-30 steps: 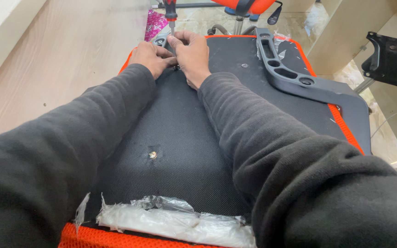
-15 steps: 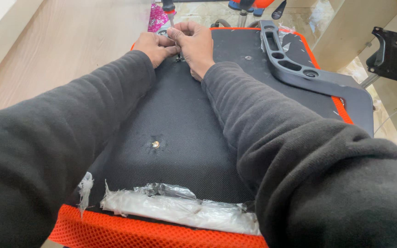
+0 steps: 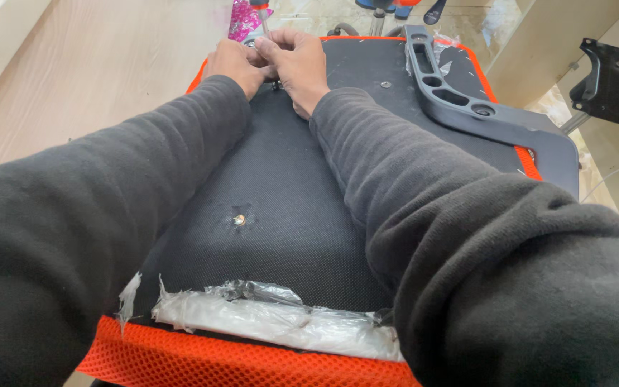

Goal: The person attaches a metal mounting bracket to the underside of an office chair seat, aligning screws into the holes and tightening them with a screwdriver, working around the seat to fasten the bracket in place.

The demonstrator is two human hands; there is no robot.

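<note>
An upturned chair seat [image 3: 288, 186] lies in front of me, black fabric underneath with an orange mesh rim. Both my arms, in dark sleeves, reach to its far left corner. There my left hand [image 3: 232, 64] and my right hand [image 3: 296, 61] press together, fingers pinched around the lower end of a thin screwdriver [image 3: 264, 23] that stands upright with a red handle at the frame's top. The tip and whatever lies under it are hidden by my fingers. A metal threaded insert [image 3: 238, 219] shows in the fabric nearer to me.
A black plastic armrest [image 3: 460, 100] lies along the seat's right side. Torn clear plastic wrap [image 3: 274, 319] clings to the near edge. A black metal bracket [image 3: 614, 72] sits at the right, a pink patterned packet [image 3: 241, 18] beyond the hands, and a wooden floor [image 3: 94, 79] to the left.
My hands stay pinched together at the same far corner. My head has tipped, so the seat and hands sit higher in view and the screwdriver's shaft shows more.
</note>
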